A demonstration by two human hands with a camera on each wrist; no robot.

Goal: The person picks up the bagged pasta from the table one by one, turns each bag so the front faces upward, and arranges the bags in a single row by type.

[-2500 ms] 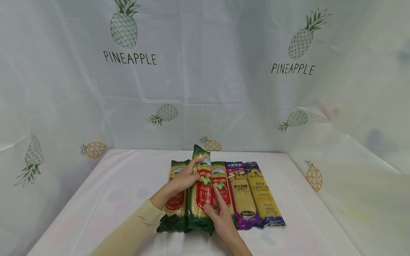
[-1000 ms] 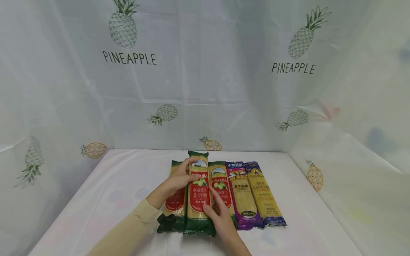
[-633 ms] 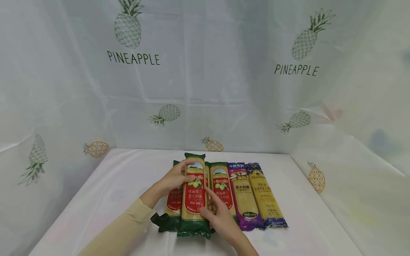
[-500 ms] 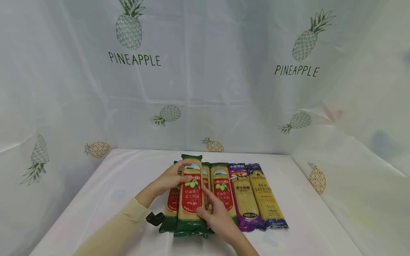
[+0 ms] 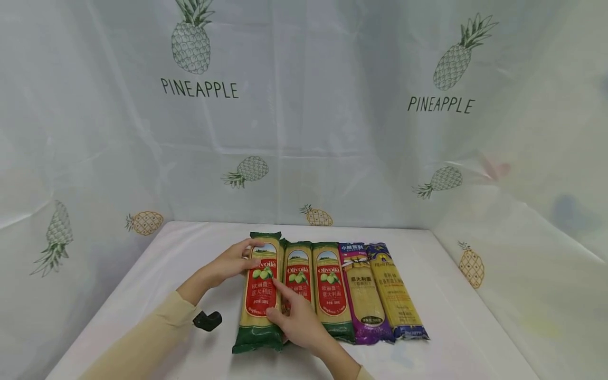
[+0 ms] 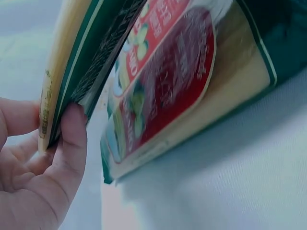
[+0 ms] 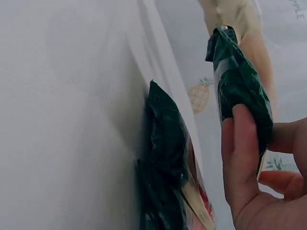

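A gold and green Olivoilà spaghetti pack (image 5: 260, 295) is held by both hands above the table, at the left end of a row of packs. My left hand (image 5: 234, 261) pinches its upper left edge; in the left wrist view, thumb and fingers grip the edge. My right hand (image 5: 301, 321) holds its lower right edge, around the green end seen in the right wrist view (image 7: 242, 86). Just right lie a second Olivoilà pack (image 5: 298, 264), partly behind the right hand, and a third (image 5: 331, 287). Under the raised pack, another pack (image 6: 240, 72) lies on the table, mostly hidden from the head.
A purple spaghetti pack (image 5: 363, 290) and a yellow and blue one (image 5: 396, 293) continue the row rightward. A black wrist device (image 5: 207, 320) sits below the left wrist. The white table (image 5: 456, 316) is backed by a pineapple-print curtain (image 5: 323, 132).
Both hands have carried the held Olivoilà pack leftward from mid-row, over the leftmost pack, which it now mostly covers. The second pack behind has come into view. The other packs stay put.
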